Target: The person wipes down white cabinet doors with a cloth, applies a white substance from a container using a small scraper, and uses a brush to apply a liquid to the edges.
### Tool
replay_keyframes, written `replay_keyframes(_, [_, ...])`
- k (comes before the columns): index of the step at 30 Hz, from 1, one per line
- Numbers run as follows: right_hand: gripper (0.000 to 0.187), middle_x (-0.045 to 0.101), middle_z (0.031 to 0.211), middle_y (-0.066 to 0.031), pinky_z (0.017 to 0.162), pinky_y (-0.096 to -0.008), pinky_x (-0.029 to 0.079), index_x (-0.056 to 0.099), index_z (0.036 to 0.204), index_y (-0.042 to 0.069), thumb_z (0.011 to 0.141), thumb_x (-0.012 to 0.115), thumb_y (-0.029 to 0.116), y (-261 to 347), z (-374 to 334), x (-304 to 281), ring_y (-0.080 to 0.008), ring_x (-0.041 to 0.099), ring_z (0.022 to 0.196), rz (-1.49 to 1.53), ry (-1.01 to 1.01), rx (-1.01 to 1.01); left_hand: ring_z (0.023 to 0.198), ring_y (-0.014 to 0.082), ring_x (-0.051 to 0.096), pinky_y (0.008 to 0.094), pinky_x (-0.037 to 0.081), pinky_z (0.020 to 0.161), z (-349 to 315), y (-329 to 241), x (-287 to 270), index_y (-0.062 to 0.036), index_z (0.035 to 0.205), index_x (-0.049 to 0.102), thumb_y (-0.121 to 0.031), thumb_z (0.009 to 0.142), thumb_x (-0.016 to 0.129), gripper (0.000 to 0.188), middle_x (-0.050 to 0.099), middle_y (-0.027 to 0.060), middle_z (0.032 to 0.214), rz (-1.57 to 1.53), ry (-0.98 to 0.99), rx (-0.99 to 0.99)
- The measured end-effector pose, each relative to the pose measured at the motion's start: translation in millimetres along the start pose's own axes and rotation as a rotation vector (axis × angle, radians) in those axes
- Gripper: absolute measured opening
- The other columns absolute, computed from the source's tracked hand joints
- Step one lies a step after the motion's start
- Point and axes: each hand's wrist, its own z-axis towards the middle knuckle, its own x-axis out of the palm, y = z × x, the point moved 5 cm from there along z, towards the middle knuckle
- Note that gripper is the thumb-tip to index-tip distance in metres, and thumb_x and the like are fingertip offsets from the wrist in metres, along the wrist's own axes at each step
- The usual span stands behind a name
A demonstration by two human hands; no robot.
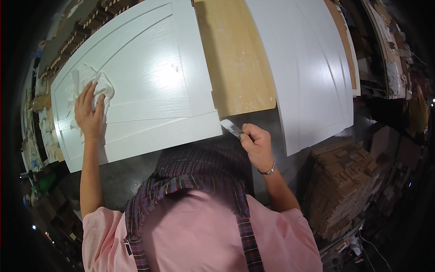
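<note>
My left hand [89, 113] presses a crumpled white cloth [103, 81] onto the left part of a white panel door [145, 95], the cloth bunched under the fingers and by the thumb. My right hand [257, 144] grips a putty knife [231, 128] between thumb and fingers. Its flat, pale blade points up and left, close to the door's near right corner; whether it touches the edge I cannot tell. Most of the handle is hidden inside the hand.
A second white door [303, 72] lies to the right, with a yellowish board [238, 59] between the two. Stacked brown cardboard pieces [344, 186] stand at the lower right. More brown stacked pieces [81, 38] lie beyond the left door. A striped apron [199, 165] covers my front.
</note>
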Motion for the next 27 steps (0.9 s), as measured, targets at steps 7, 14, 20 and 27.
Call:
replay_keyframes(7, [0.011,0.041,0.068,0.0007,0.056,-0.0241,0.034,0.049,0.075,-0.001,0.084,0.057,-0.002,2.1,3.9,1.7,-0.006,0.038,0.064,0.006,-0.026,-0.035,0.117,0.0273,0.057,0.036,0.043,0.101,-2.1,2.6,1.9,-0.0079,0.128,0.062,-0.019,0.09,0.064,0.039,0.06,0.0087,0.132,-0.028,0.047,-0.056])
replay_keyframes(14, [0.018,0.037,0.07,0.0028,0.057,-0.0231,0.028,0.043,0.072,0.003,0.086,0.053,-0.003,8.4,5.3,3.8,-0.0055,0.032,0.064,0.057,0.013,-0.043,0.11,0.0253,0.06,0.0341,0.048,0.094,-2.9,4.0,2.3,-0.009,0.123,0.065,-0.024,0.089,0.067,0.037,0.062,0.0061,0.129,-0.016,-0.02,-0.003])
replay_keyframes(20, [0.018,0.039,0.069,0.0025,0.055,-0.023,0.028,0.044,0.071,0.003,0.087,0.052,-0.004,-3.6,-3.8,-5.3,-0.0059,0.033,0.062,0.013,-0.039,-0.019,0.111,0.0263,0.059,0.0345,0.047,0.095,-2.9,3.1,1.8,-0.0087,0.122,0.066,-0.024,0.089,0.067,0.036,0.063,0.0064,0.127,-0.034,-0.026,-0.021])
replay_keyframes(27, [0.01,0.044,0.071,0.0016,0.057,-0.0233,0.033,0.049,0.075,-0.001,0.083,0.056,-0.004,-16.8,-20.3,-2.8,-0.006,0.039,0.065,0.152,0.0,0.072,0.111,0.0258,0.06,0.0339,0.048,0.094,-1.1,1.5,0.8,-0.0086,0.122,0.066,-0.025,0.089,0.067,0.037,0.063,0.006,0.127,-0.009,-0.025,-0.008])
